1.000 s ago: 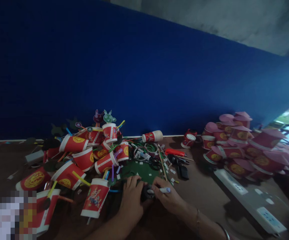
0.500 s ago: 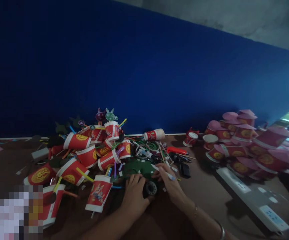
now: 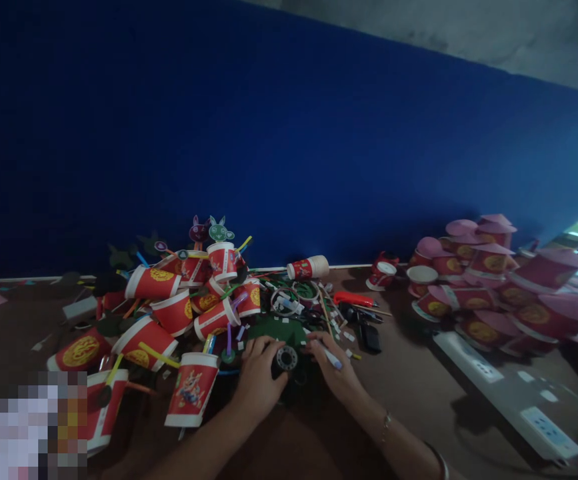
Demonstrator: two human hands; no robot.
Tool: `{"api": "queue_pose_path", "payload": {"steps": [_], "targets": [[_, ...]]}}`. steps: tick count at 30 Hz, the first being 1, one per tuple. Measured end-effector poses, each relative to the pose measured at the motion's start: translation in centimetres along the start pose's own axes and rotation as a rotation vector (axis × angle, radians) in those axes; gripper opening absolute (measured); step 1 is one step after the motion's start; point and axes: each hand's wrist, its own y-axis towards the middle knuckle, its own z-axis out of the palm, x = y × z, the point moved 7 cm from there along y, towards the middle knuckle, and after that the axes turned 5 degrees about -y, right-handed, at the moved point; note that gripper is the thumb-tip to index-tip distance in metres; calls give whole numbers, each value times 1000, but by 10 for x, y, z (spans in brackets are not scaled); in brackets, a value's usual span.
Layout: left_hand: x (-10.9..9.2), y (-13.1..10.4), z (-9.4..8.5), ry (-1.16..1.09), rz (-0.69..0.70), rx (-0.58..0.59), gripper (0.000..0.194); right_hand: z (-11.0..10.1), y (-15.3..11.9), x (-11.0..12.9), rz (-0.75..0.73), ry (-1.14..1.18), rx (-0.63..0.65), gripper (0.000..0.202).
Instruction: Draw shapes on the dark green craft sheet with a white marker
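Note:
My left hand (image 3: 257, 373) is closed on the table's near middle, its thumb and fingers against a round black roll (image 3: 287, 359) with a pale, dotted ring at its centre. Just right of it, my right hand (image 3: 336, 373) is closed round a white pen (image 3: 333, 360) with a purple end; the tip is hard to make out. Beyond both hands lies a dark green sheet (image 3: 276, 330) with small white scraps around it. A red paper cup (image 3: 193, 390) with a printed figure leans to the left of my left hand.
Several red cups with straws (image 3: 156, 283) are heaped on the left. Red cups with pink paper hats (image 3: 489, 260) are stacked on the right, behind a white power strip (image 3: 503, 393). A red-handled tool (image 3: 353, 299) and a black box (image 3: 370, 337) lie beyond my right hand.
My left hand and the black roll have shifted left and slightly away from me. The right hand stays closed on the pen, which has moved a little left. The near red cup sits slightly further left.

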Motion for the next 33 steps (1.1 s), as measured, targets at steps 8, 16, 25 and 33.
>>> {"api": "queue_pose_path", "payload": {"steps": [8,16,25,33], "targets": [[-1,-1,2,30,-3,20,45,-1,-2,3,-9,-72,7,34],[0,-2,4,40,0,28,57,-2,-1,0,-23,-65,-10,34],[-5,-2,1,34,12,9,34,-1,-1,2,-13,-53,5,33],[-4,-3,1,23,22,7,32,-1,0,-1,4,-22,-5,33]]}}
